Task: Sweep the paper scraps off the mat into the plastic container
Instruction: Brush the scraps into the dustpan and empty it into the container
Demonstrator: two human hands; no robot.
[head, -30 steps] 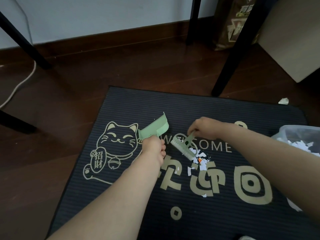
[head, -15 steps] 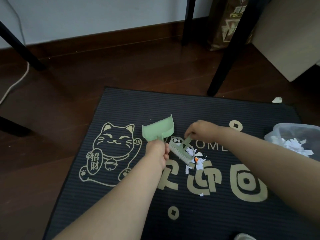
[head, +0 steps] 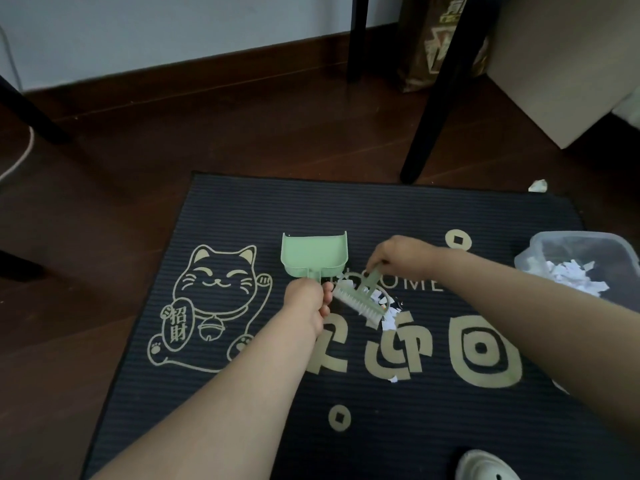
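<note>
A dark ribbed mat (head: 346, 209) with a gold cat and lettering lies on the wooden floor. My left hand (head: 304, 296) grips the handle of a pale green dustpan (head: 313, 254), whose open mouth faces away from me. My right hand (head: 398, 254) pinches the handle of a small green brush (head: 356, 301); its white bristles rest on the mat just right of my left hand. A small heap of white paper scraps (head: 389, 311) lies against the brush's right side, with a stray bit (head: 393, 379) nearer me. A clear plastic container (head: 547, 244) holding scraps stands at the mat's right edge.
A black furniture leg (head: 429, 123) stands just beyond the mat's far edge, another (head: 358, 36) farther back by the wall. A crumpled white scrap (head: 538, 186) lies on the floor at the far right. A pale shoe (head: 485, 467) shows at the bottom right.
The dustpan has turned from tilted on its side to lying flat with its mouth facing away. The brush has slid left, close to my left hand, and the scraps are gathered tighter.
</note>
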